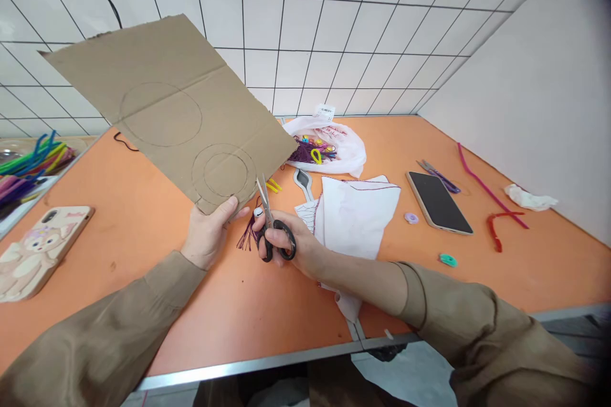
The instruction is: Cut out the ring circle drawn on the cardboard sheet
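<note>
The left hand pinches the cardboard between thumb and fingers. Near those fingers, the right hand curls round the scissors.

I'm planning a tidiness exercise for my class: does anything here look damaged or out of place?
The cardboard sheet in the left hand has a ragged top edge and a crease, so looks worn. A crumpled white wad lies near the right-hand wall, like stray litter.
</note>
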`<state>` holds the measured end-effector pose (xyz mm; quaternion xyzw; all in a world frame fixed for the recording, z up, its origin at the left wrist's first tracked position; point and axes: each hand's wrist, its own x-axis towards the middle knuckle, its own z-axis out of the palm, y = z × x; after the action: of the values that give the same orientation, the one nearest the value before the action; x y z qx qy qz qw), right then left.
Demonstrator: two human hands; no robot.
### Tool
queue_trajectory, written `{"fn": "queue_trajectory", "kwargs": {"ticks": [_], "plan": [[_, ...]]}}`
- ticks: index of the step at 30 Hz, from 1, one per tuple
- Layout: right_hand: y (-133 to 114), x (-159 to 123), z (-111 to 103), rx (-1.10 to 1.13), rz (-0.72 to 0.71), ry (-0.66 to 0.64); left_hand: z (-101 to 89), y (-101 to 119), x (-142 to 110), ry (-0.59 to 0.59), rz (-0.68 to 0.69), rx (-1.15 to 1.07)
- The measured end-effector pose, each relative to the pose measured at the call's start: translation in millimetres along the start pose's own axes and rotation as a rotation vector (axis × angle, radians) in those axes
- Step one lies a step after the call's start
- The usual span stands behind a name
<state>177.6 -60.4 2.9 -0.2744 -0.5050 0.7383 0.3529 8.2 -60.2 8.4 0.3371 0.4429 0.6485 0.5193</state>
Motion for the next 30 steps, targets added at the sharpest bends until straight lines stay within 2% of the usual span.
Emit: {"fn": "queue_trajectory", "kwargs": {"ticks": [12, 23, 30], "plan": [[-0.6, -1.2, -0.2, 0.084, 0.026, 0.057, -3.6, -1.5, 0.9, -0.031, 0.013, 0.025], [0.9, 1.7, -4.5, -0.034, 0.023, 0.03, -0.7, 1.7, -3.9, -0.117, 0.001, 0.062], [0.7, 3.1, -5.0, -0.113, 0.073, 0.012, -2.0, 2.0, -3.8, -0.106, -0.011, 0.086]]}}
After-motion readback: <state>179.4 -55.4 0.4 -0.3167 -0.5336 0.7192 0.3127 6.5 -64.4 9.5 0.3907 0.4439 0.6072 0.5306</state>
